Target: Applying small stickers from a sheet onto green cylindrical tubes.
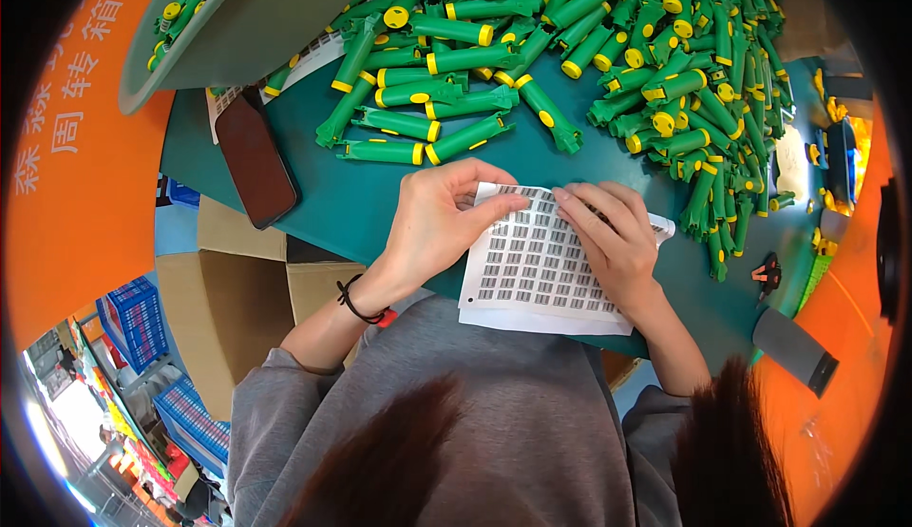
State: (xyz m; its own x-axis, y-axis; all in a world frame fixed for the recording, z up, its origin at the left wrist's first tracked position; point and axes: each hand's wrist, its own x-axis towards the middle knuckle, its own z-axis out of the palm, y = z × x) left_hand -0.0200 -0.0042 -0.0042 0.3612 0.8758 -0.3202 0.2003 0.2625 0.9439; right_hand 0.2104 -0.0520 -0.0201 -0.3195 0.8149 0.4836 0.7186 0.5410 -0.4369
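At the near edge of a green table [351, 194], against the person's lap, both bare hands are on a white sheet [532, 270] printed with rows of small dark blocks. Left hand [442, 213]: thumb laid over the sheet's upper left part, forefinger curled around at the top edge — a pinch on the paper. Right hand [617, 242]: fingers bent over the upper right part, tips on the paper near the left thumb; cannot tell whether it pinches anything. Sheet lies between the hands and below them, its right corner curling up beyond the right hand, a blank white margin showing along its lower edge.

Beyond the grip, loose green tubes [475, 104] with yellow ends; farther off and to its right, a dense heap [665, 71] of the same kind. Left of the grip, a dark phone [256, 161] lies tilted on the table — above it, a grey tub [256, 33] with more tubes inside. Lower left of the left hand, an open carton [228, 308]. Black band [350, 301] on the left wrist. Well right of the right hand, a grey cylinder [795, 348] on its side, a small black tool [766, 275] just above it.
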